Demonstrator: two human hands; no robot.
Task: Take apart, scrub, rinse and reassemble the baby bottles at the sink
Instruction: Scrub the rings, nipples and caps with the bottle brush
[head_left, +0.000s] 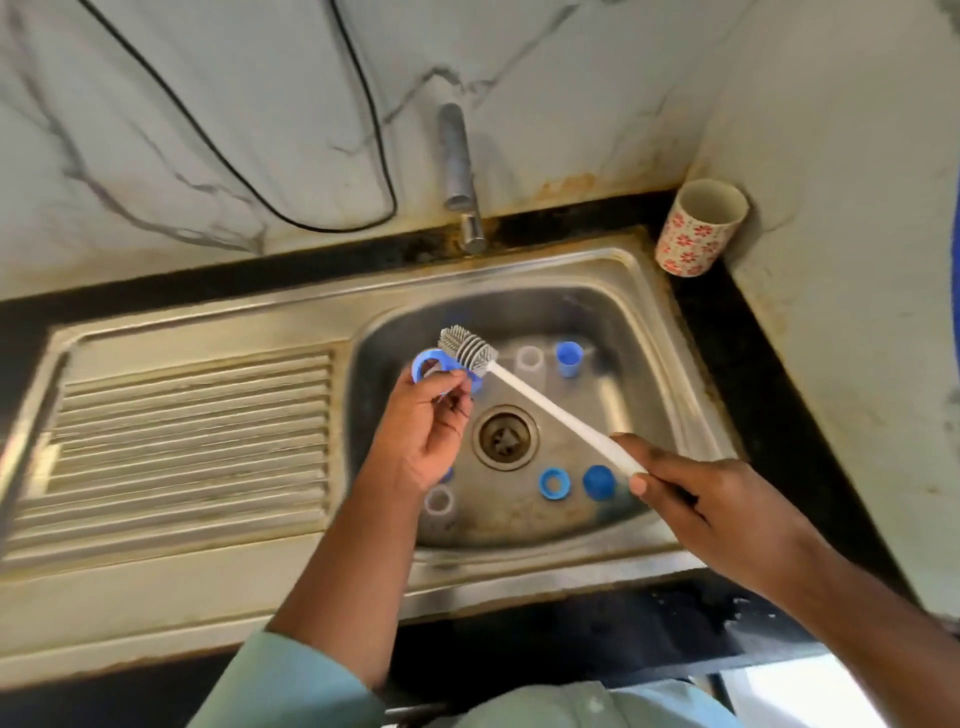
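Over the steel sink, my left hand pinches a blue bottle collar ring. My right hand grips the white handle of a bottle brush; its grey bristled head lies against the ring. In the basin lie loose parts: a clear teat, a blue cap, a second blue ring, a blue dome cap and another clear teat partly behind my left forearm.
The tap stands behind the basin with no water running. A ribbed drainboard lies to the left. A floral cup leans in the back right corner. The drain is in the basin's middle. A black cable hangs on the wall.
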